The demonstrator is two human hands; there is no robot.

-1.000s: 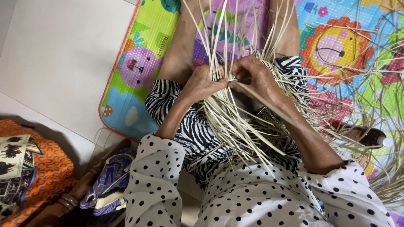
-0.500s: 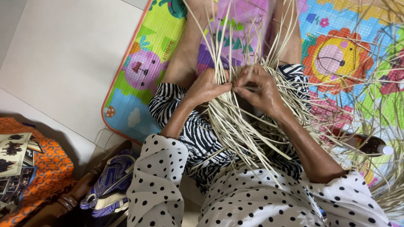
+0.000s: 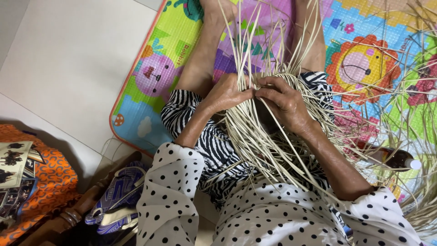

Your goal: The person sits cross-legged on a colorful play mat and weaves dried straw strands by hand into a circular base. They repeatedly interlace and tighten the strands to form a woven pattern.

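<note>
Both hands are right in the middle of the pale straw strands [image 3: 255, 136], which fan across the lap over a zebra-striped cloth [image 3: 200, 132]. The left hand [image 3: 226, 93] pinches a few strands, fingers closed tight. The right hand [image 3: 284, 100] meets it, fingertips curled onto the same bundle. Underneath lies a bright play mat [image 3: 364, 68], and a dark bottle [image 3: 391, 158] rests among loose strands at the right.
</note>
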